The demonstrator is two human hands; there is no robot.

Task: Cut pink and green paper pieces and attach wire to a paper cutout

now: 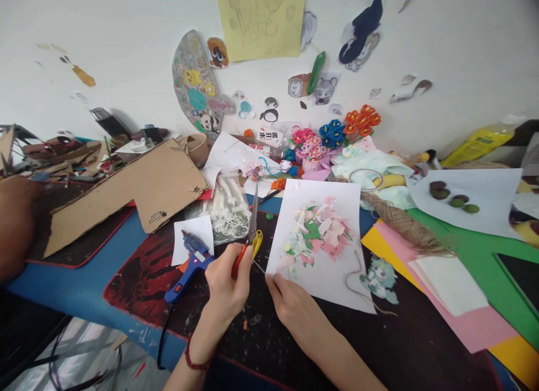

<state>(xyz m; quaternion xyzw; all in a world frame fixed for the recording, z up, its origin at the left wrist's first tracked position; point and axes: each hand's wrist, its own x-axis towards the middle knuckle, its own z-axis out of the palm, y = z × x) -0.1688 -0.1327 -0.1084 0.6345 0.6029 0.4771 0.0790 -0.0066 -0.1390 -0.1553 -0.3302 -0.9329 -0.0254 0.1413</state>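
My left hand (229,276) is closed around scissors (255,208) with a red handle, their blades pointing up and away. A yellow loop (257,240) shows just beside the blades; whether it belongs to the scissors I cannot tell. My right hand (292,304) is pinched at the lower left corner of a white sheet (290,211). From its fingertips a thin pale strand (259,266) runs toward my left hand. Pink, green and white paper scraps (322,233) lie heaped on the sheet. A blue glue gun (189,276) rests left of my left hand.
Cut cardboard (126,194) and a plastic bag with white cords (229,211) lie at the left. Handmade flowers (311,146) stand at the back. Twine (408,225) and coloured paper (458,323) cover the right side. Another person's arm (19,228) is at the far left.
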